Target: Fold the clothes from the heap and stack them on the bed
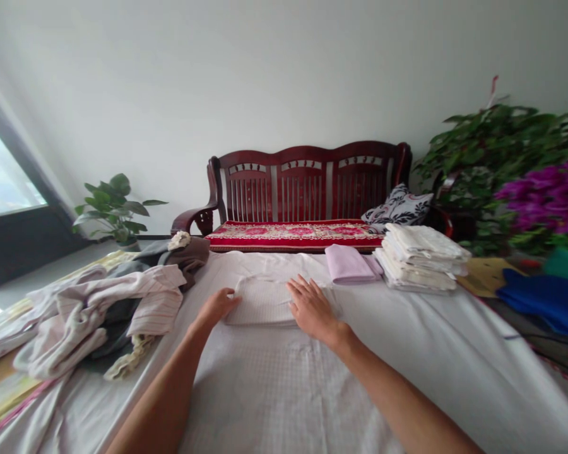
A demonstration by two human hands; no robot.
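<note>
A pale, finely striped cloth (260,301) lies partly folded in front of me, its folded part forming a flat band. More thin white fabric (269,391) spreads from it toward me; I cannot tell if it is the same piece. My left hand (218,307) is at the band's left edge, thumb and forefinger apart. On the right end of the band my right hand (315,310) rests palm down with its fingers spread. Both hands touch the cloth without lifting it.
A folded lilac cloth (350,265) and a stack of folded white clothes (419,258) stand at the back right of the white-covered table (430,353). Loose clothes (137,302) are heaped at left. Behind are a wooden bench (303,183) and plants (502,145).
</note>
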